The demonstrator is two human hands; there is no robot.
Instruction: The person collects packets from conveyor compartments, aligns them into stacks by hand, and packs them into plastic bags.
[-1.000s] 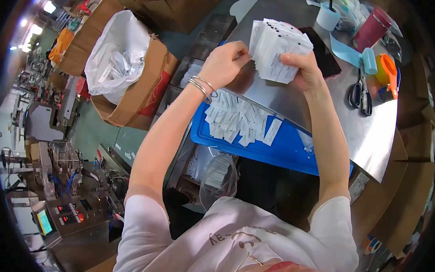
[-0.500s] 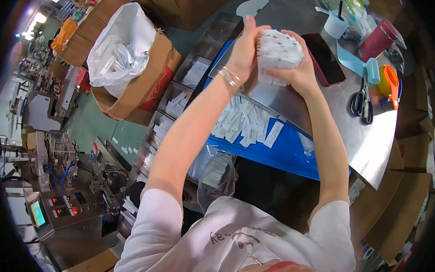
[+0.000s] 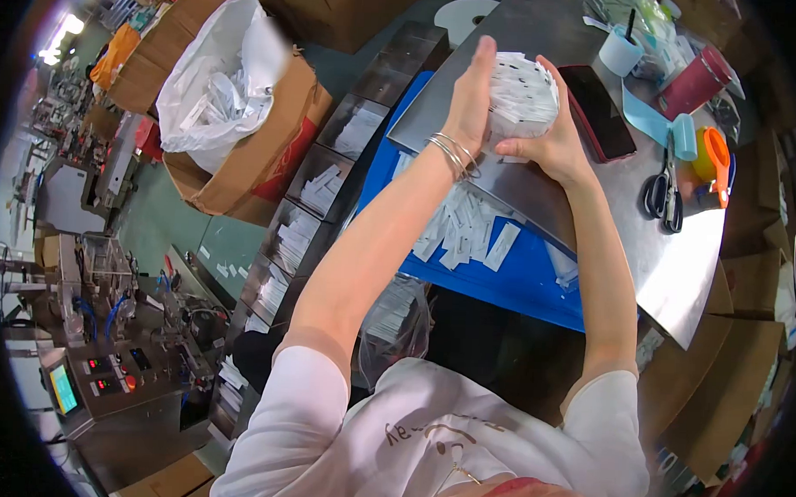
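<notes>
A thick bundle of narrow white strips [image 3: 524,91] with small dark marks at their ends stands over the metal tabletop. Fingers on its right side and a thumb at its near side show my right hand [image 3: 560,140] gripping it. Flat against the bundle's left side lies my left hand [image 3: 472,98], fingers stretched out and bangles at the wrist. Below the hands, loose white strips [image 3: 465,224] are scattered in a blue tray [image 3: 537,293] by the table edge. The bundle's underside is hidden.
On the metal table [image 3: 622,230] are a phone [image 3: 600,111], black-handled scissors [image 3: 663,196], an orange tape dispenser [image 3: 715,163] and a red cylinder [image 3: 693,82]. Metal bins [image 3: 317,183] with strips line the left. Beyond stands a lined carton [image 3: 252,169]; machinery [image 3: 118,370] sits lower left.
Both hands and the bundle have shifted a little to the right. The bundle's strip ends now face more upward, and my left hand has straightened along its side.
</notes>
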